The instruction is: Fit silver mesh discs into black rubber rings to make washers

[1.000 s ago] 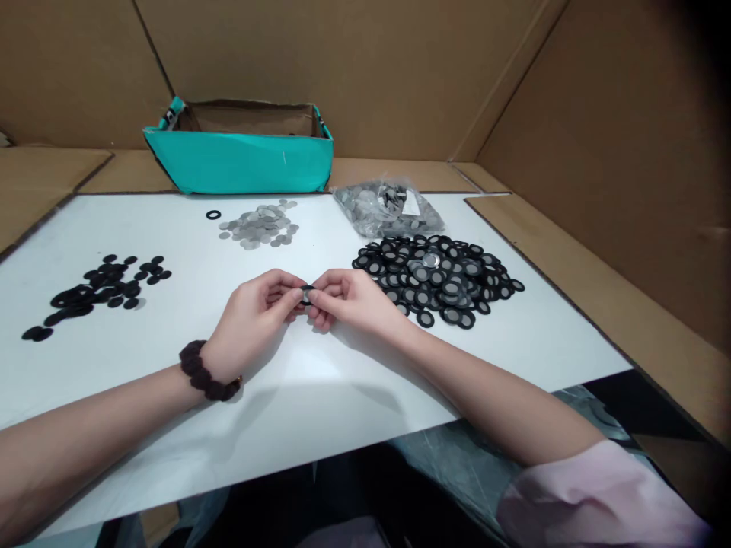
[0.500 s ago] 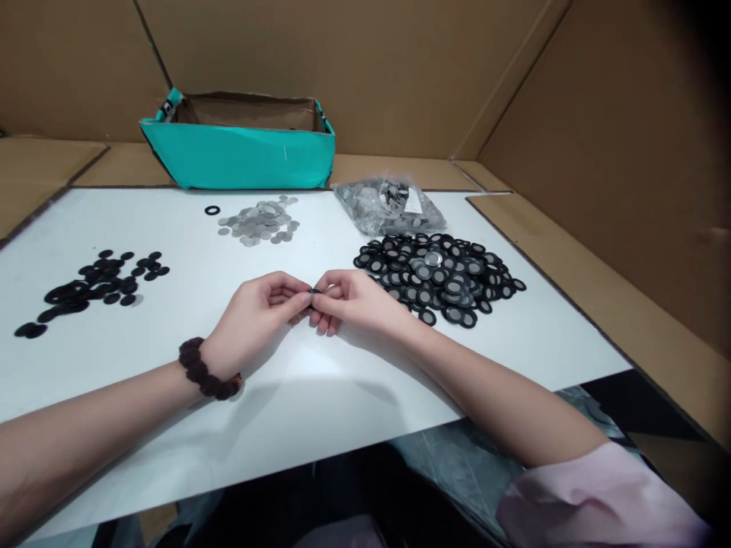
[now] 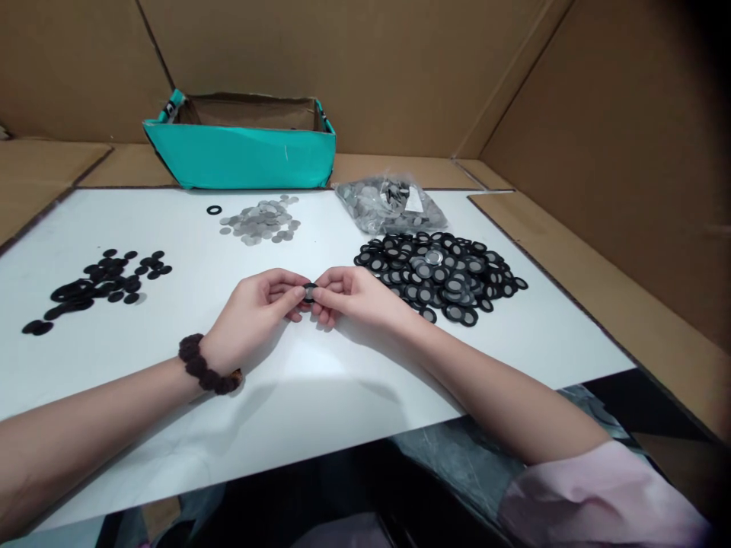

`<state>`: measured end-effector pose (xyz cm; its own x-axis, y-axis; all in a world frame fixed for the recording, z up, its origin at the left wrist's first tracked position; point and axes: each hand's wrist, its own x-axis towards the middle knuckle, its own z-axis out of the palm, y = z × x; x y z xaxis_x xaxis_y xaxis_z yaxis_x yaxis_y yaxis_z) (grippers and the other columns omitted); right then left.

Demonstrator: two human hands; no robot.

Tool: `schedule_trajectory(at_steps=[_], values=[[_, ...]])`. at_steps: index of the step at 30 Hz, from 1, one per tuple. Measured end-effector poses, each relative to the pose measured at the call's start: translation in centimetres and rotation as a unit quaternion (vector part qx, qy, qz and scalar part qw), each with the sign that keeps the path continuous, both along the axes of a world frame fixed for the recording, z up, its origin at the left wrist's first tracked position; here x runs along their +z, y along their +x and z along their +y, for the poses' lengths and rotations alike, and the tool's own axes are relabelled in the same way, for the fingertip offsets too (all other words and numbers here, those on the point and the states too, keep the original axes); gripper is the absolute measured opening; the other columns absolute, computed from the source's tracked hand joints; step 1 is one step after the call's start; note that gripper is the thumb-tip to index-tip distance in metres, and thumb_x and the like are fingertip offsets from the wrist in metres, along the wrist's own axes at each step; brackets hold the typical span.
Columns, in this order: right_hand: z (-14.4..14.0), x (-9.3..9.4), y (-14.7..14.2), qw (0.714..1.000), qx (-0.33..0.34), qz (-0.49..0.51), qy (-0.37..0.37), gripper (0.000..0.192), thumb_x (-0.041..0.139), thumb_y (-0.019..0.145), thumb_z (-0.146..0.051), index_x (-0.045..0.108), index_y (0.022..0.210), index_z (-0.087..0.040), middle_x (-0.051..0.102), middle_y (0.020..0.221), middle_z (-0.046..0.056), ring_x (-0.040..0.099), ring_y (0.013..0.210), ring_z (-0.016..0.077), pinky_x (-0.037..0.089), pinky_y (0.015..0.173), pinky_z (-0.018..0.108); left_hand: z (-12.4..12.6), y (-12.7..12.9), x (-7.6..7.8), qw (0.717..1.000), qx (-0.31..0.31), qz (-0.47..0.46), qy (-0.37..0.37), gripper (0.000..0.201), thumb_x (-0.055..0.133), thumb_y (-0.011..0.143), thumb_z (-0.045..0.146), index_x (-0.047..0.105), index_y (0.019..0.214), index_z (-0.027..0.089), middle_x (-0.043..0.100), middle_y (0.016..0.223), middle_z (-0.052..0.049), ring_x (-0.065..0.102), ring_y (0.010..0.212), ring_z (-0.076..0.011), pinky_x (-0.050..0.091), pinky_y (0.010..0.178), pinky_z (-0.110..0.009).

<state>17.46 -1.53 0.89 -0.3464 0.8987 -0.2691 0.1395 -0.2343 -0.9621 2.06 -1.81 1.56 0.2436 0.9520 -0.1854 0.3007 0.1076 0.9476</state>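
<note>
Black ring [image 3: 309, 292], small and round, sits pinched between the fingertips of both my hands, just above the white tabletop [image 3: 320, 396] near its middle. My left hand [image 3: 256, 308] closes on it from the left, thumb and forefinger pressed to its edge, with a dark scrunchie [image 3: 206, 367] around that wrist. My right hand [image 3: 354, 295] closes on it from the right in the same way, the other fingers curled under. The ring lies exactly where the two sets of fingertips meet, so most of it is covered and I cannot tell whether a mesh disc is set in it. Just to the right of my right hand lies a heap of black rings with mesh centres [image 3: 442, 275], and beyond that a clear bag of discs [image 3: 388, 205]. Farther back are loose grey discs [image 3: 261, 221], a single ring [image 3: 214, 209] and a teal box [image 3: 240, 156]. Well off to the left lies a scatter of black pieces [image 3: 94, 288].
</note>
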Motion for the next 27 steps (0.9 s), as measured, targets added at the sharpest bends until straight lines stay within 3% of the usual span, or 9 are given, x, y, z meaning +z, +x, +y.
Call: schedule_trajectory(at_steps=[5,12,20,27], values=[[-0.1,-0.1,-0.1,1.000,-0.003,0.004,0.004,0.012,0.050,0.082,-0.011,0.050,0.070,-0.014,0.059,0.056,0.000,0.057,0.047,0.0076,0.048,0.049,0.020,-0.2,0.0,-0.3,1.000,-0.006,0.005,0.015,0.017,0.060,0.073,0.032,0.059,0.078,0.016,0.067,0.071,-0.004,0.062,0.067,-0.0165,0.050,0.067,-0.031],[-0.7,-0.6,-0.1,0.986,-0.040,-0.060,0.148,0.009,0.053,0.078,-0.014,0.051,0.069,-0.014,0.060,0.059,0.001,0.056,0.049,0.0081,0.046,0.050,0.020,-0.3,-0.1,-0.3,0.998,-0.006,0.040,0.040,0.014,0.056,0.077,0.030,0.055,0.076,0.016,0.066,0.073,-0.003,0.061,0.066,-0.0146,0.048,0.066,-0.029],[-0.2,-1.2,-0.1,0.984,-0.043,-0.035,0.172,0.004,0.052,0.075,-0.013,0.056,0.076,-0.014,0.062,0.065,0.001,0.059,0.057,0.0101,0.048,0.058,0.023,0.0,-0.3,-0.6,0.998,-0.021,0.028,0.054,0.017,0.051,0.080,0.033,0.050,0.083,0.016,0.060,0.072,-0.002,0.057,0.062,-0.0140,0.046,0.064,-0.030],[-0.8,-1.0,-0.5,0.937,-0.070,-0.137,0.313,0.005,0.050,0.077,-0.016,0.055,0.077,-0.016,0.063,0.075,0.002,0.059,0.071,0.0124,0.046,0.068,0.025,-0.2,-0.3,-1.0,0.993,-0.046,0.065,0.085,0.014,0.042,0.085,0.032,0.044,0.079,0.019,0.052,0.066,0.003,0.050,0.061,-0.0127,0.040,0.063,-0.029]])
